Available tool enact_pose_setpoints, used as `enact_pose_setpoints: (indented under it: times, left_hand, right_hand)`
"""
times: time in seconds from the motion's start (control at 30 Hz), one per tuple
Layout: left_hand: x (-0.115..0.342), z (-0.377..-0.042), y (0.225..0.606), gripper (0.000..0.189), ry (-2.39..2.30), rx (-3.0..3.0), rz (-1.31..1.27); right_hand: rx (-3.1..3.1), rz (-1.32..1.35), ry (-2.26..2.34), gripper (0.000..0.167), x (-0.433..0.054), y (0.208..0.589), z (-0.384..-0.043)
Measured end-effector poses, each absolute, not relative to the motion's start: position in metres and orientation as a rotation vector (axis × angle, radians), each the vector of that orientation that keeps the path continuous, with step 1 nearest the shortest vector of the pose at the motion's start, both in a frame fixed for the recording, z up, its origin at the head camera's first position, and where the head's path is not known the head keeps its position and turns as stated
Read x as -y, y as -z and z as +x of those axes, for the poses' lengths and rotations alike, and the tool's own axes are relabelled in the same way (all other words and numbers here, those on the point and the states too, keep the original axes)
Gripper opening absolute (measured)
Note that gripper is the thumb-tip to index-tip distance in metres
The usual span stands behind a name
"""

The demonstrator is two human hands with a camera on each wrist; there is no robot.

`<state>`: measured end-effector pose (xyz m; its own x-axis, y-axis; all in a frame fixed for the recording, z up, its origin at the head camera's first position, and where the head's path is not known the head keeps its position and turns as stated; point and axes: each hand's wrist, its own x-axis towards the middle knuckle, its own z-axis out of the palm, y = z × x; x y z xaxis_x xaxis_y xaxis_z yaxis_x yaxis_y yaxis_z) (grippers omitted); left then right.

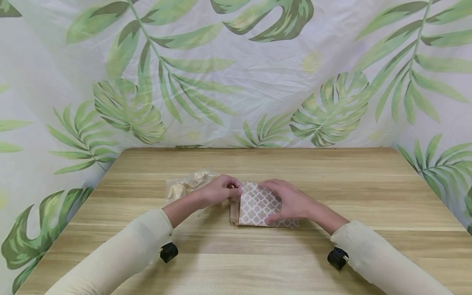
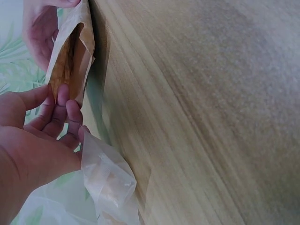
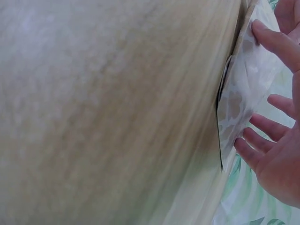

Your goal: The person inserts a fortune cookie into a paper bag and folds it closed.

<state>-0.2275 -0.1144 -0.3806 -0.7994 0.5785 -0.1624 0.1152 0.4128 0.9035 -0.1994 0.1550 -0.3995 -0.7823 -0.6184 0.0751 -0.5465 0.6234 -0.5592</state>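
A paper bag (image 1: 254, 207) with a white-and-tan lattice pattern lies on its side on the table, its mouth facing left. At the mouth, my left hand (image 1: 220, 190) pinches the rim between thumb and fingers. In the left wrist view the bag's brown inside (image 2: 67, 58) shows through the parted opening. My right hand (image 1: 289, 200) rests on the bag's patterned face, thumb and fingers spread toward opposite edges. Behind and left of my left hand lie clear plastic packets (image 1: 176, 191) with pale golden contents, whose kind I cannot tell.
The wooden table (image 1: 236, 262) runs back to a hanging cloth (image 1: 265, 86) printed with green leaves. Black wrist cameras sit under both cream sleeves (image 1: 121, 246). One plastic packet (image 2: 110, 183) lies close beside my left hand.
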Motion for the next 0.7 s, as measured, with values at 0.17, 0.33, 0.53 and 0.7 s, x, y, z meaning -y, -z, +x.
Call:
enact_pose_setpoints:
  times: [0.17,0.33,0.53,0.7]
  left_hand:
    - [0.1128,-0.2277,0.382,0.013,-1.415,-2.204,0.588]
    - [0.1115,-0.2287,0.3837,0.013,-1.431,-2.195,0.572]
    - [0.1116,-0.2287,0.3844,0.011,-1.409,-2.231,0.608]
    - [0.1155,-0.2286,0.3845,0.014,-1.307,-2.33,0.793]
  right_hand:
    - [-2.721,-0.991,0.866,0.106,-0.1553,0.3998,-0.1997]
    - [-2.732,-0.983,0.862,0.106,-0.1551,0.3995,-0.1994]
    - [-2.766,-0.99,0.86,0.102,-0.155,0.3994,-0.1985]
    - [-2.778,-0.97,0.854,0.101,-0.1551,0.3998,-0.1977]
